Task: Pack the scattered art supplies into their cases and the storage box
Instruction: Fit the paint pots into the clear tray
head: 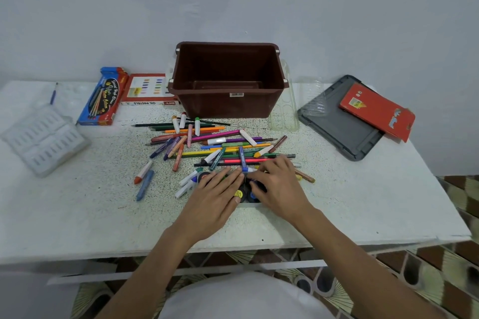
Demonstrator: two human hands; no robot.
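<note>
Forearms reach from the bottom edge over a white table [77,215]. The left hand [217,191] lies flat, fingers straight and together, on small paint pots [239,193]. The right hand [278,186] bends its fingers over them; whether it grips one is unclear. They sit beside a pile of pencils and crayons [220,147], before the brown storage box [225,107]. A careless scoop could send pots rolling. The hands hide their number.

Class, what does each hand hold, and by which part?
Left hand lies flat on the small paint pots, gripping nothing. Right hand curls its fingers over the pots' tops; a grip cannot be told.
</note>
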